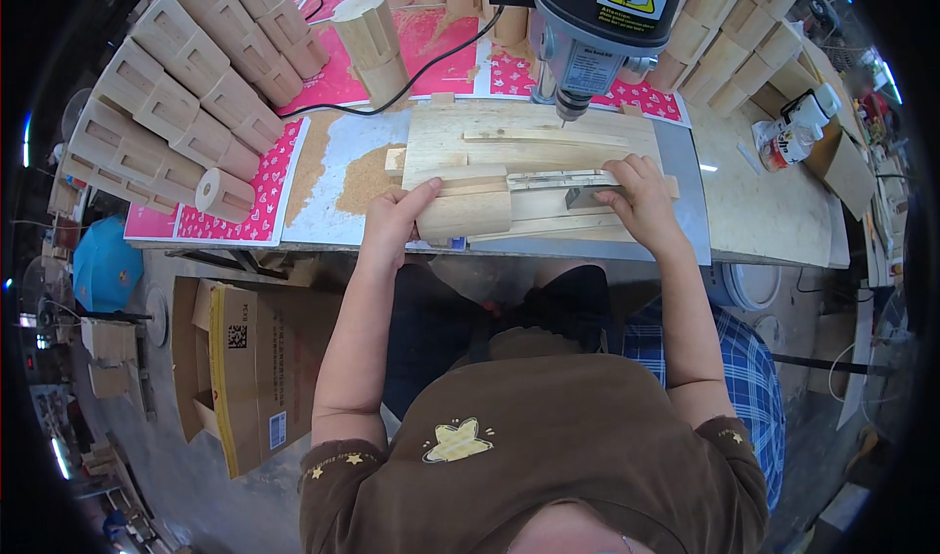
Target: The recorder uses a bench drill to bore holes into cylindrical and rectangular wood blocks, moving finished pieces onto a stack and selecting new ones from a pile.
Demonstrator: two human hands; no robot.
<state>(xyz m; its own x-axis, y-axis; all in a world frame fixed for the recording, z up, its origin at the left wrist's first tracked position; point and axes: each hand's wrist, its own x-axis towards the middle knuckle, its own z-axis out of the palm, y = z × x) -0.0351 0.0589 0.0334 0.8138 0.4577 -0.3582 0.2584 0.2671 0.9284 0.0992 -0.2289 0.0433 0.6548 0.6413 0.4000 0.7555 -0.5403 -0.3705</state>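
A pale wooden cylinder with a lengthwise groove lies on its side on the wooden board jig. My left hand grips its left end, thumb on top and fingers partly hidden. My right hand is closed around a thin, light strip with dark marks, which has a grey metal plate beneath it. The strip's left end meets the cylinder's right end; I cannot tell how far it goes in. Just above stands the drill press, its bit pointing down behind the strip.
Grooved wooden cylinders are stacked at the left, with more at the back right. One upright stack stands behind the jig beside a black cable. Sawdust covers the table's left part. A white bottle is at right, a cardboard box below left.
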